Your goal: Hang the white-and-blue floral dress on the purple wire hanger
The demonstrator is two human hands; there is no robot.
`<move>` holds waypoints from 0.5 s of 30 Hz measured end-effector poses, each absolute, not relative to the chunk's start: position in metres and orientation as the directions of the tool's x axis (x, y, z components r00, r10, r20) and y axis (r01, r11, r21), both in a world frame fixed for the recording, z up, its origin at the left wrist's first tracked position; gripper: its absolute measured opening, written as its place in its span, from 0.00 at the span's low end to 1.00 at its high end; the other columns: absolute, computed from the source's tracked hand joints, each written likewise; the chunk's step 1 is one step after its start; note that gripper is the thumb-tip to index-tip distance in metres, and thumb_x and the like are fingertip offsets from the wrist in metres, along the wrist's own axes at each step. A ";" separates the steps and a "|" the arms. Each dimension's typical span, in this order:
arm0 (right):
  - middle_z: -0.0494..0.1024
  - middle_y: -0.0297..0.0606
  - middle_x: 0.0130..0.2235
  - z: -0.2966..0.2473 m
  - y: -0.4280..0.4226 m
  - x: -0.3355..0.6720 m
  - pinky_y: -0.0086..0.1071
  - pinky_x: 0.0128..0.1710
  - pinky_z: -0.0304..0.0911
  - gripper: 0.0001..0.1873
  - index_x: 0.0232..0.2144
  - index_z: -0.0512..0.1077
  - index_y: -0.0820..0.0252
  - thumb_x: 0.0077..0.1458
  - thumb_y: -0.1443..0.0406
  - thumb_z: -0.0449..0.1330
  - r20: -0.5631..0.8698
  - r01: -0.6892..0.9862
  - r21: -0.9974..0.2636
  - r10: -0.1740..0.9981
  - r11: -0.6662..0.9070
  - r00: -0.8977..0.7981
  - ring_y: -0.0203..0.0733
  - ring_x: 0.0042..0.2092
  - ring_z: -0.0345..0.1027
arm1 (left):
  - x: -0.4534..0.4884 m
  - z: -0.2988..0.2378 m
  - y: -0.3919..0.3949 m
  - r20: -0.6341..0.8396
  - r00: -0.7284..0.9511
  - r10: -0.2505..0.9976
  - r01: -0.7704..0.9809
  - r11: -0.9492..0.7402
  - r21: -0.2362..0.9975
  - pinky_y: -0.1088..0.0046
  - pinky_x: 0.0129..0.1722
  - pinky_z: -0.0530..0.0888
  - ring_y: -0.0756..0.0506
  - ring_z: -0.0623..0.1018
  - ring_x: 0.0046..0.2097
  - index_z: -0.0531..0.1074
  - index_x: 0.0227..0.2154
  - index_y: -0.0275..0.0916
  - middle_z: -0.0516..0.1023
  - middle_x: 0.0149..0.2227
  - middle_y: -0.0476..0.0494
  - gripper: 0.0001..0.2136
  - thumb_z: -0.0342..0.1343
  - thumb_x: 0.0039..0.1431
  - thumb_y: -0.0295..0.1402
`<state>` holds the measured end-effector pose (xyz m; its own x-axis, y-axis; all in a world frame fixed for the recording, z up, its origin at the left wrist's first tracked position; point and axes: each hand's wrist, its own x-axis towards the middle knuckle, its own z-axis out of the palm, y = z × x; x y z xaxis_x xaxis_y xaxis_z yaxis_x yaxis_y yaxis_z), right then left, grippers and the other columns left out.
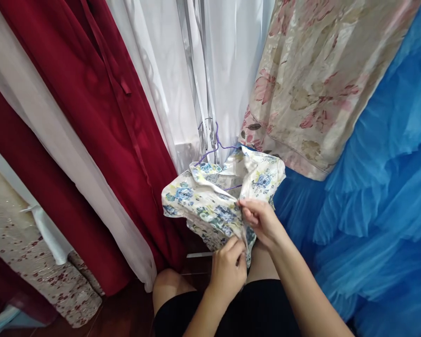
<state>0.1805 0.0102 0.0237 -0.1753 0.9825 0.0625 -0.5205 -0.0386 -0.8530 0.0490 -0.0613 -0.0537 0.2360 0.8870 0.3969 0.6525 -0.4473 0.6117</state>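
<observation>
A white blouse [210, 210] with a blue floral print hangs on a purple wire hanger [217, 142] in front of me, just above my knees. My right hand [259, 217] is closed, pinching the front edge of the blouse below the collar. Lower down, my left hand [229, 262] is closed on the front of the blouse, its fingers curled into the cloth. Whether a button sits under the fingers of either hand is hidden. The collar is spread apart, and the hanger's lower bar shows through the neck opening.
Dark red drapes [101, 117] and white cloth [228, 61] hang behind and to the left. A beige floral garment [312, 89] hangs at upper right, beside a ruffled blue tulle dress [365, 215]. At lower left is a sequined beige fabric [70, 290], near the dark floor [122, 313].
</observation>
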 end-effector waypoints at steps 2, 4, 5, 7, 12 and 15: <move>0.57 0.23 0.15 0.059 0.031 0.176 0.26 0.16 0.34 0.13 0.24 0.75 0.64 0.44 0.60 0.70 0.109 -0.539 -0.842 0.977 -0.007 -0.183 0.25 0.18 0.38 | 0.049 -0.044 -0.067 0.362 0.363 0.858 0.728 -0.504 0.464 0.69 0.34 0.68 0.42 0.78 0.37 0.72 0.34 0.44 0.77 0.39 0.40 0.13 0.48 0.56 0.19; 0.59 0.23 0.16 0.087 0.049 0.172 0.25 0.15 0.34 0.13 0.25 0.75 0.65 0.42 0.61 0.71 0.144 -0.559 -0.829 0.973 0.017 -0.183 0.24 0.18 0.39 | 0.046 -0.035 -0.069 0.321 0.452 0.832 0.774 -0.545 0.322 0.68 0.31 0.67 0.42 0.78 0.34 0.73 0.36 0.42 0.78 0.43 0.38 0.16 0.50 0.48 0.17; 0.62 0.25 0.17 0.096 0.055 0.169 0.24 0.15 0.34 0.13 0.25 0.75 0.66 0.41 0.61 0.71 0.161 -0.552 -0.833 0.970 0.034 -0.184 0.24 0.18 0.41 | 0.043 -0.031 -0.069 0.301 0.480 0.824 0.786 -0.556 0.268 0.68 0.31 0.67 0.42 0.78 0.33 0.73 0.36 0.41 0.79 0.44 0.38 0.17 0.50 0.46 0.16; 0.67 0.28 0.19 0.104 0.060 0.165 0.24 0.16 0.36 0.13 0.26 0.76 0.66 0.42 0.61 0.70 0.207 -0.498 -0.862 0.962 0.095 -0.176 0.24 0.18 0.45 | 0.035 -0.022 -0.064 0.259 0.515 0.817 0.791 -0.569 0.225 0.69 0.30 0.68 0.42 0.78 0.32 0.73 0.35 0.40 0.79 0.42 0.39 0.16 0.52 0.45 0.17; 0.71 0.30 0.18 0.089 0.044 0.157 0.26 0.18 0.43 0.12 0.25 0.73 0.62 0.48 0.59 0.68 0.326 -0.342 -0.900 0.938 0.270 -0.117 0.27 0.18 0.50 | 0.007 0.024 -0.030 0.435 0.329 0.838 0.730 -0.517 0.446 0.71 0.39 0.72 0.45 0.78 0.37 0.73 0.37 0.42 0.79 0.36 0.46 0.08 0.52 0.61 0.24; 0.71 0.30 0.18 0.081 0.033 0.157 0.27 0.19 0.46 0.13 0.25 0.72 0.61 0.52 0.58 0.67 0.394 -0.278 -0.893 0.914 0.355 -0.097 0.29 0.19 0.53 | 0.001 0.063 -0.004 0.669 0.084 0.738 0.659 -0.545 0.518 0.71 0.42 0.72 0.47 0.77 0.39 0.67 0.56 0.45 0.78 0.40 0.47 0.16 0.49 0.68 0.28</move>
